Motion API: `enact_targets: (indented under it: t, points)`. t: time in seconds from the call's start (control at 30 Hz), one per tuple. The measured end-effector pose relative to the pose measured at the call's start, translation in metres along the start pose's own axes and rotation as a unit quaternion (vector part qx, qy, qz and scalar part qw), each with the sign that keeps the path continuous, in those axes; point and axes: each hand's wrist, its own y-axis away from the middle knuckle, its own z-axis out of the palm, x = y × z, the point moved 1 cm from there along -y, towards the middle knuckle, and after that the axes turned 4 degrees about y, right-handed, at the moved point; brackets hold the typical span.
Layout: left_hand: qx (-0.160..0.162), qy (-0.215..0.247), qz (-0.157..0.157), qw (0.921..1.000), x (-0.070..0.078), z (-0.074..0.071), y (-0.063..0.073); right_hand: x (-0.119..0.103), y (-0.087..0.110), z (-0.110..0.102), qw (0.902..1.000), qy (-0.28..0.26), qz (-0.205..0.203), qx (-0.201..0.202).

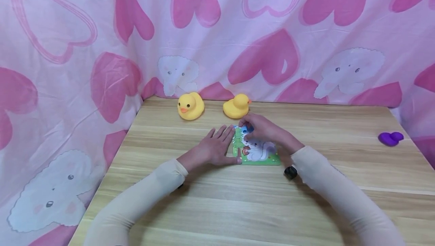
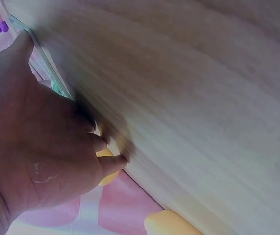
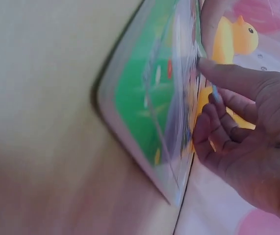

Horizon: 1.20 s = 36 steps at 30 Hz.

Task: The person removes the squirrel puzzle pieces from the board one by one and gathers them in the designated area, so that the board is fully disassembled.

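Note:
A picture puzzle board (image 1: 259, 154) lies flat on the table, showing a white squirrel, a green tree and green grass. My left hand (image 1: 214, 148) rests along its left side with fingers spread, the thumb on the lower left corner. Over the upper part of the board is my right hand (image 1: 261, 128), its thumb and curled fingers pinching a small blue puzzle piece (image 3: 216, 93). The right wrist view shows the board's rounded green corner (image 3: 135, 103) close up. In the left wrist view the left hand (image 2: 41, 132) has its fingertips down at the table surface.
Two yellow rubber ducks stand behind the board, one at left (image 1: 191, 106) and one near the right fingers (image 1: 236, 106). A small purple duck (image 1: 391, 138) sits far right on the wooden table (image 1: 217, 208). A pink heart-patterned curtain (image 1: 210, 42) hangs along the back and sides.

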Motion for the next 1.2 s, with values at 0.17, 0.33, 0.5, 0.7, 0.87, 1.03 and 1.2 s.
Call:
enact_targets:
  t: [0.17, 0.33, 0.5, 0.7, 0.87, 1.03, 1.2]
  points:
    - [0.011, 0.001, 0.008, 0.9999, 0.001, -0.001, 0.003, 0.005, 0.007, -0.009, 0.9999, -0.003, -0.011, 0.012]
    - [0.015, 0.003, 0.012, 0.9998, 0.001, -0.002, 0.004, 0.02, 0.023, -0.023, 0.999, -0.023, -0.017, 0.035]
    - [0.009, 0.009, 0.006, 0.9999, 0.001, -0.001, 0.001, 0.042, 0.047, -0.037, 0.9982, -0.019, -0.012, 0.056]
    - [-0.003, 0.017, -0.004, 0.9998, 0.001, 0.0, -0.001, 0.072, 0.074, -0.045, 0.9973, -0.021, 0.014, 0.07]
    - [0.0, 0.016, 0.002, 0.9999, 0.002, -0.002, 0.001, 0.095, 0.09, -0.048, 0.9967, -0.017, 0.034, 0.072]
    - [0.005, 0.015, 0.008, 0.9998, 0.001, 0.0, 0.002, 0.109, 0.101, -0.049, 0.9966, -0.012, 0.051, 0.063]
    - [0.009, 0.01, 0.011, 0.9999, 0.001, 0.0, 0.003, 0.117, 0.107, -0.049, 0.9959, -0.013, 0.072, 0.053]
